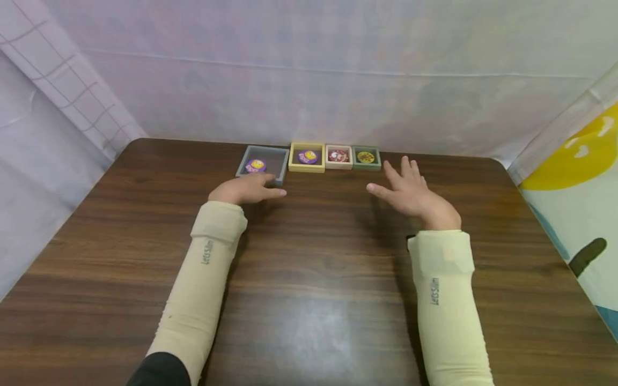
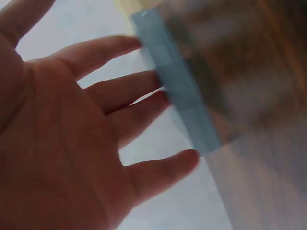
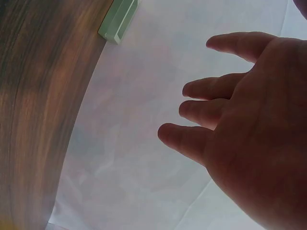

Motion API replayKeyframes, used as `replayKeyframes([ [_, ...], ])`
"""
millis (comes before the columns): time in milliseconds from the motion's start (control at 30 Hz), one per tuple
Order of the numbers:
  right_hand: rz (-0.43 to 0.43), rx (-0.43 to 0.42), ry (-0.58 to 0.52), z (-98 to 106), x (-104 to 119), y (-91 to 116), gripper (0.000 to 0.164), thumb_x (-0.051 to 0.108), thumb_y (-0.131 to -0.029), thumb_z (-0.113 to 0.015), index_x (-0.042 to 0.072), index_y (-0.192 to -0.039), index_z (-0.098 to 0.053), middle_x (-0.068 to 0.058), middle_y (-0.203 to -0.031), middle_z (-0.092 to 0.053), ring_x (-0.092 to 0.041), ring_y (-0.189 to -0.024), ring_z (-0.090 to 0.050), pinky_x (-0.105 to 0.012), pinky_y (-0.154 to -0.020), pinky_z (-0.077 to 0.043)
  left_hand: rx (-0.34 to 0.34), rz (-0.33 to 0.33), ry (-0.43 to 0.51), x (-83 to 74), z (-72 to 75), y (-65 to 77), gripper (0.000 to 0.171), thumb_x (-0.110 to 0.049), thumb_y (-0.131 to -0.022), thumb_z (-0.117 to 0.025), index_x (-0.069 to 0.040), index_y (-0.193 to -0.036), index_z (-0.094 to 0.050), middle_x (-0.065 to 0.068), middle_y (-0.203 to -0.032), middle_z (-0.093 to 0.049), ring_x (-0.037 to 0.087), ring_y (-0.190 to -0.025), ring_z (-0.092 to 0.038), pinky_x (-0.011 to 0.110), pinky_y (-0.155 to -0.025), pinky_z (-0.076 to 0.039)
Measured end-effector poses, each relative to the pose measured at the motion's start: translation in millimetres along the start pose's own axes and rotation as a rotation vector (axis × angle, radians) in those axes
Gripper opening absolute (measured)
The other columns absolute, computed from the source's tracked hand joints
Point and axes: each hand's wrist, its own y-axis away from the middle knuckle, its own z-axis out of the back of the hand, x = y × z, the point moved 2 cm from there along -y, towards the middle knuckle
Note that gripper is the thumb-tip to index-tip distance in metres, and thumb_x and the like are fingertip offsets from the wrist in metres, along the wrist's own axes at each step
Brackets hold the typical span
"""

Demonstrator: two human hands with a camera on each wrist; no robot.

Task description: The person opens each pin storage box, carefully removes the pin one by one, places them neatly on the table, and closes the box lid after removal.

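At the back of the table stand several shallow square trays in a row. My left hand [image 1: 243, 189], its fingers extended, reaches over the front rim of the largest one, a grey-blue tray [image 1: 277, 161]; in the left wrist view the fingertips overlap the tray's side [image 2: 180, 86]. A purple disc with a yellow figure [image 1: 256, 165] lies inside it. To the right of the green tray [image 1: 367, 167] my right hand [image 1: 410, 193] is held over the table, fingers spread, with nothing in it. That tray holds a yellow round piece [image 1: 365, 157].
Between them sit a yellow tray [image 1: 307, 170] with another purple disc [image 1: 308, 156] and a pale pink tray [image 1: 339, 166] with a red-and-white piece [image 1: 339, 156]. A pale cloth [image 1: 309, 96] hangs right behind the brown wooden table [image 1: 309, 279].
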Motion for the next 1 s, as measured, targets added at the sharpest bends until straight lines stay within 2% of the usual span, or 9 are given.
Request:
replayKeyframes([
  [200,-0.001,-0.001,-0.019,-0.6,-1.2,0.8,0.085,0.06,-0.095,-0.034,0.005,-0.151,0.0,-0.029,-0.15,0.029,-0.045,-0.138,0.03,-0.068,-0.111,0.008,0.002,0.02,-0.003,-3.2,8.1,15.9,0.066,-0.048,-0.097,-0.045,0.002,-0.141,-0.04,0.023,-0.145,-0.042,0.039,-0.133,-0.041,0.057,-0.109,-0.035],
  [300,-0.001,0.0,-0.02,-0.4,-1.7,0.9,0.085,0.06,-0.095,-0.034,0.006,-0.151,0.0,-0.029,-0.15,0.029,-0.044,-0.138,0.03,-0.068,-0.111,0.008,-0.032,0.061,-0.012,-6.3,14.0,25.1,0.063,-0.047,-0.095,-0.048,0.002,-0.135,-0.047,0.023,-0.137,-0.05,0.037,-0.121,-0.05,0.055,-0.101,-0.041],
  [400,0.0,-0.003,-0.019,0.7,-1.7,0.7,0.085,0.06,-0.095,-0.035,0.006,-0.151,-0.001,-0.029,-0.15,0.029,-0.045,-0.138,0.03,-0.068,-0.111,0.008,-0.099,0.091,-0.022,-10.0,21.6,32.9,0.066,-0.045,-0.094,-0.052,0.003,-0.137,-0.042,0.025,-0.139,-0.047,0.038,-0.122,-0.048,0.056,-0.101,-0.04],
  [467,0.0,-0.003,-0.023,1.6,-1.9,0.2,0.085,0.06,-0.095,-0.035,0.006,-0.151,-0.001,-0.029,-0.15,0.029,-0.044,-0.139,0.03,-0.068,-0.111,0.008,-0.138,0.091,-0.016,-12.0,25.4,35.0,0.07,-0.042,-0.092,-0.056,0.003,-0.142,-0.034,0.026,-0.145,-0.038,0.041,-0.132,-0.039,0.058,-0.107,-0.034],
  [500,-0.001,0.0,-0.026,2.0,-1.9,0.1,0.086,0.06,-0.095,-0.035,0.007,-0.151,-0.001,-0.028,-0.15,0.03,-0.044,-0.138,0.03,-0.068,-0.111,0.008,-0.149,0.081,-0.014,-13.0,26.2,34.5,0.072,-0.039,-0.091,-0.059,0.003,-0.143,-0.031,0.027,-0.145,-0.038,0.041,-0.133,-0.038,0.058,-0.108,-0.033],
  [567,-0.002,0.005,-0.03,2.3,-1.3,-0.1,0.086,0.061,-0.094,-0.035,0.007,-0.152,0.0,-0.027,-0.151,0.03,-0.043,-0.139,0.031,-0.068,-0.111,0.009,-0.143,0.064,-0.007,-13.8,24.9,32.0,0.083,-0.034,-0.089,-0.064,0.002,-0.148,-0.019,0.027,-0.152,-0.028,0.043,-0.139,-0.028,0.059,-0.112,-0.028],
  [733,-0.007,0.008,-0.021,1.7,-1.0,0.4,0.086,0.061,-0.094,-0.035,0.007,-0.151,-0.001,-0.028,-0.151,0.03,-0.043,-0.139,0.03,-0.067,-0.112,0.008,-0.085,0.075,-0.027,-11.5,14.0,20.0,0.09,-0.026,-0.082,-0.074,-0.001,-0.149,-0.018,0.024,-0.153,-0.027,0.043,-0.14,-0.027,0.059,-0.112,-0.028],
  [833,-0.011,0.011,-0.019,1.4,-1.5,0.9,0.086,0.061,-0.094,-0.035,0.007,-0.151,0.0,-0.028,-0.151,0.03,-0.043,-0.139,0.031,-0.067,-0.112,0.009,-0.058,0.073,-0.054,-11.8,8.7,14.9,0.087,-0.024,-0.082,-0.075,0.002,-0.147,-0.024,0.025,-0.152,-0.03,0.044,-0.138,-0.03,0.058,-0.113,-0.029],
  [1000,-0.015,0.017,-0.03,1.2,-1.4,1.3,0.088,0.063,-0.093,-0.035,0.008,-0.151,0.002,-0.025,-0.151,0.032,-0.04,-0.139,0.032,-0.067,-0.112,0.009,-0.028,0.051,-0.091,-19.5,1.6,12.1,0.068,-0.022,-0.081,-0.075,0.006,-0.135,-0.044,0.026,-0.139,-0.047,0.042,-0.128,-0.044,0.056,-0.107,-0.037],
])
